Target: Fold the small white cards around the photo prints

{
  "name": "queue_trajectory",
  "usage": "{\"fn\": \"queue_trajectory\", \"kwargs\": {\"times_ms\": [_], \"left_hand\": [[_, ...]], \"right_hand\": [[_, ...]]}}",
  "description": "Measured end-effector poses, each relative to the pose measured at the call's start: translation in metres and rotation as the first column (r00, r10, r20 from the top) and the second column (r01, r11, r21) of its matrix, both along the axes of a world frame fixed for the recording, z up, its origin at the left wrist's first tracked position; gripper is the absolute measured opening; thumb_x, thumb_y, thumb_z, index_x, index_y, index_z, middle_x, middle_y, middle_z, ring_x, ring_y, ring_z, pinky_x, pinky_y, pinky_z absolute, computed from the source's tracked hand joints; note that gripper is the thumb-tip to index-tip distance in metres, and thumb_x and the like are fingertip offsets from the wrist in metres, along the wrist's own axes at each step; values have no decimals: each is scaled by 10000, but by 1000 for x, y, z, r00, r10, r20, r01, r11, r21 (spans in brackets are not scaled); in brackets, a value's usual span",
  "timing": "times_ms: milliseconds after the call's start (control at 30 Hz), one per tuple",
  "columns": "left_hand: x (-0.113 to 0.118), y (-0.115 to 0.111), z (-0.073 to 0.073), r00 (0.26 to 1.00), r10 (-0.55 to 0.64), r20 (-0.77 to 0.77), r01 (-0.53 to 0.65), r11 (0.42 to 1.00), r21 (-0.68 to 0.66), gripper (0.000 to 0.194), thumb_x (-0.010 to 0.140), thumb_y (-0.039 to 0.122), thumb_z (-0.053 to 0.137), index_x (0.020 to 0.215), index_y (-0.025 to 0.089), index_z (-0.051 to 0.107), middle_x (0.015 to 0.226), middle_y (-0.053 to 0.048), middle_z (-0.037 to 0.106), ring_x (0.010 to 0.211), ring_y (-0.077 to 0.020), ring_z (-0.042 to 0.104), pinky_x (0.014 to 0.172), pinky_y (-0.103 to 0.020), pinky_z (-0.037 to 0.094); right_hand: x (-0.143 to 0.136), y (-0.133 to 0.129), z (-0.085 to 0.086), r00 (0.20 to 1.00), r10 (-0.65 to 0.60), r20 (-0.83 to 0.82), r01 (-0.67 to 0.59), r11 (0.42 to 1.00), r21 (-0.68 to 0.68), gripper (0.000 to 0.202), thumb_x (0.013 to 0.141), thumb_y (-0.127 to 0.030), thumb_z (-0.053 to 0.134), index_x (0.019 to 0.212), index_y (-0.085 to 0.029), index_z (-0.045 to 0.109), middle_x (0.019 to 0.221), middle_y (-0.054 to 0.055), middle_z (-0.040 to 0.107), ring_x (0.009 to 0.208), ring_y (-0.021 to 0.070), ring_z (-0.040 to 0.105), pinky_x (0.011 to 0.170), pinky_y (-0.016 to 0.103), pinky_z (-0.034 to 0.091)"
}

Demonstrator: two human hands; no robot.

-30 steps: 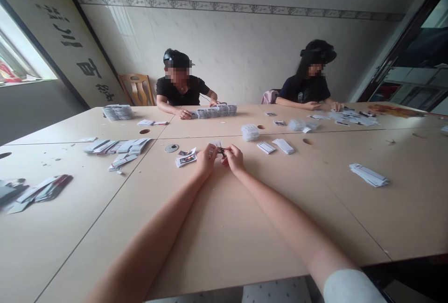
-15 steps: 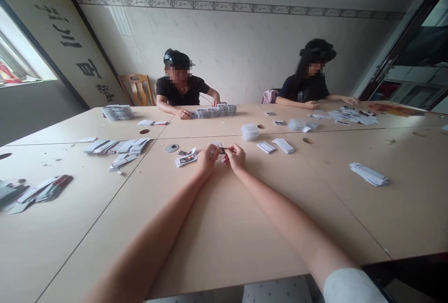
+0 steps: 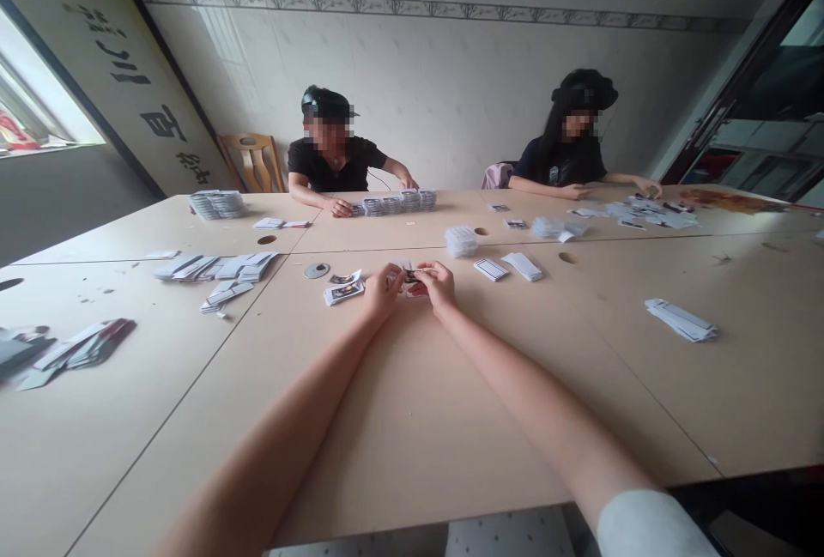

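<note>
My left hand (image 3: 382,289) and my right hand (image 3: 439,286) meet over the middle of the table. Between their fingertips is a small dark-printed card (image 3: 413,277), pinched from both sides. Something pale and see-through shows around and under it, too small to make out. Just left of my left hand lie picture cards (image 3: 344,293) with dark prints. A grey disc (image 3: 317,270) is set in the tabletop beyond them. To the right of my right hand are a white card stack with a black border (image 3: 490,269) and a plain white stack (image 3: 524,266).
Clear plastic pieces (image 3: 461,241) are piled ahead. Fanned paper stacks (image 3: 215,269) lie left, another white stack (image 3: 681,319) right. Across the pale table (image 3: 412,454) sit two people (image 3: 335,154) (image 3: 572,149), one behind rows of stacked cards (image 3: 390,203), the other at scattered cards (image 3: 650,212).
My right hand has shifted slightly right and its fingers have moved on the card. The left hand is nearly still. The whole view has drifted a little.
</note>
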State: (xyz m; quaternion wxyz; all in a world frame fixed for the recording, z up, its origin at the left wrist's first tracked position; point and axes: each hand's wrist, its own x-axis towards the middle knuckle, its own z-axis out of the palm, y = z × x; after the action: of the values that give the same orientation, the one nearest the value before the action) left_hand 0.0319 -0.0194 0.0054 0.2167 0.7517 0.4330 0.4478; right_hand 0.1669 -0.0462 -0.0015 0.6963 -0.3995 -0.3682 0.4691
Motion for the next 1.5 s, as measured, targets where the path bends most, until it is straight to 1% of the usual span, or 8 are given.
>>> {"fn": "queue_trajectory", "kwargs": {"times_ms": [200,367,633,833,1067,1200,1367,1500], "left_hand": [[0,0,0,1000,-1,-12,1,1000,-7,244,869,441,510,814,211,574,583,20,619,550,-146,593,546,-228,394],[0,-1,-1,999,-44,-7,44,999,17,279,906,446,448,806,211,562,642,5,644,578,-146,605,589,-241,426],[1,-1,-2,999,-31,35,32,999,-16,307,900,474,450,778,211,552,629,4,622,564,-150,599,564,-237,422],[0,1,-3,999,17,27,-17,1000,0,309,916,462,415,789,207,531,633,11,596,567,-145,606,578,-238,404],[0,0,-2,999,29,-35,-29,1000,3,349,916,478,392,753,201,527,583,22,565,547,-135,565,554,-232,367],[1,-1,-2,999,13,-41,-13,1000,4,361,920,479,380,758,200,541,589,24,573,545,-129,551,572,-234,366],[1,-2,0,999,13,-51,-12,1000,17,369,922,458,376,735,192,551,591,20,566,543,-122,516,572,-234,349],[1,-3,2,997,10,-77,-7,999,37,365,917,424,379,698,185,546,555,23,522,519,-117,461,548,-236,318]], "right_hand": [[2,0,3,998,11,-58,-14,999,-36,202,659,-230,677,833,-178,589,625,-2,671,445,160,642,428,269,551],[1,1,3,998,-51,-40,50,999,-11,179,704,-333,646,802,-206,565,608,-35,647,376,133,593,353,229,467],[0,4,-2,991,-121,56,121,993,5,148,691,-272,590,826,-217,565,568,-61,629,338,100,535,329,187,362],[1,2,0,992,-125,12,125,991,-55,199,725,-288,547,895,-242,456,557,-85,593,350,125,567,336,199,404],[3,3,1,985,-146,-93,141,988,-67,164,860,-398,396,934,-257,360,644,-78,560,366,137,592,320,206,393],[5,3,1,987,-118,-105,111,991,-68,280,792,-319,505,1013,-266,342,714,-66,597,419,142,625,365,209,438],[5,2,2,992,-118,-42,118,993,-6,289,723,-273,547,999,-257,462,856,-36,607,457,104,620,376,193,448],[5,5,-1,986,-164,32,165,986,-35,200,703,-298,585,878,-201,583,805,-9,606,468,84,585,397,186,470]]}}
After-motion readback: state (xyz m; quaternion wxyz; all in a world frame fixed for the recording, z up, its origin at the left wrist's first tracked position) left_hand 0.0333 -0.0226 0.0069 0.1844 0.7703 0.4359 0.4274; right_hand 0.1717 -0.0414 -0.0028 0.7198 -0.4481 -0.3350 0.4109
